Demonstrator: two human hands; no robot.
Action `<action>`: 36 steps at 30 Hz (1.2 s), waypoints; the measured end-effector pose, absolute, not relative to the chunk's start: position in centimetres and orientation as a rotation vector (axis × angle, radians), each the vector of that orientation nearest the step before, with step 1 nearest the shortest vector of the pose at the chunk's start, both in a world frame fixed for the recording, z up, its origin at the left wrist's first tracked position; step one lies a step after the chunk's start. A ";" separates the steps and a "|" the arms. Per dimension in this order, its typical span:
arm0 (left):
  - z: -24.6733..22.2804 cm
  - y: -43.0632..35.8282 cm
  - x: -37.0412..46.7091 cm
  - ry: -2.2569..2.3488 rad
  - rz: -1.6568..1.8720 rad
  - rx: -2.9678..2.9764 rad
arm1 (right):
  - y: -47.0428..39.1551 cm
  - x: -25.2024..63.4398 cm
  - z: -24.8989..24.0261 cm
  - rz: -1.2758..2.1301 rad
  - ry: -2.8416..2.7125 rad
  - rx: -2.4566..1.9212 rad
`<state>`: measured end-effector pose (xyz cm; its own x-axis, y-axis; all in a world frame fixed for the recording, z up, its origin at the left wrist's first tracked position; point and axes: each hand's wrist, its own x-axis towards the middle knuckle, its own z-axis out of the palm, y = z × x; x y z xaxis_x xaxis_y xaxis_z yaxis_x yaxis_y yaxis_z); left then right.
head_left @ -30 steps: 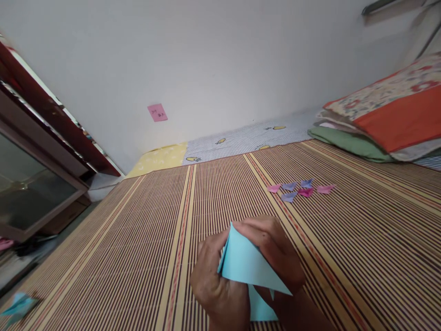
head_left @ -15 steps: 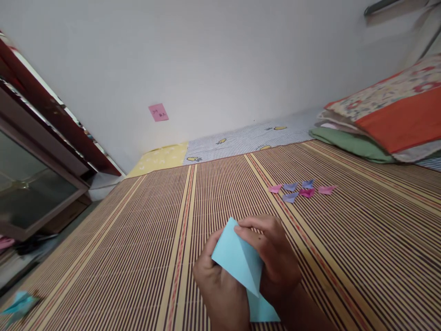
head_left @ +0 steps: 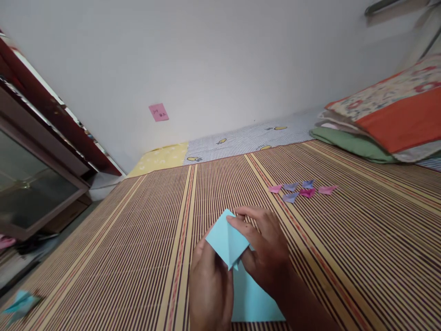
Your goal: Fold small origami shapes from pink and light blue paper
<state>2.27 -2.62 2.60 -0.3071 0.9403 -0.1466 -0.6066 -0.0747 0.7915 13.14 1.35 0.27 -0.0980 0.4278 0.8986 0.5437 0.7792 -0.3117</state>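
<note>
Between my hands is a light blue folded paper [head_left: 225,239], squarish with a crease down its middle and its point facing me. My left hand [head_left: 211,280] grips it from the left and underneath, fingers partly hidden behind it. From the right, my right hand [head_left: 265,243] pinches its upper right edge, the index finger lying near the top corner. Below my hands a light blue sheet of paper [head_left: 257,299] lies flat on the striped mat [head_left: 138,257], partly covered by my right hand and wrist.
Several small folded papers, pink and purple, including a magenta one [head_left: 306,192], lie on the mat ahead to the right. A blue folded paper [head_left: 22,303] is at the lower left. Folded bedding [head_left: 396,124] is stacked at the right, and a pink note [head_left: 159,112] is on the wall.
The folded paper has come up and slightly left with both hands, and now shows a squarer face with a central crease. More of the blue sheet below is visible.
</note>
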 end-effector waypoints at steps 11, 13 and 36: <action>4.4 -2.2 1.7 0.695 1.594 0.177 | 1.6 13.2 0.2 0.001 -1.773 -0.776; 4.5 -2.0 1.9 0.710 1.585 0.154 | 1.6 13.1 0.1 0.032 -1.762 -0.775; 2.7 -0.6 1.7 0.920 1.737 0.203 | 1.8 13.2 0.5 0.981 -1.404 -0.782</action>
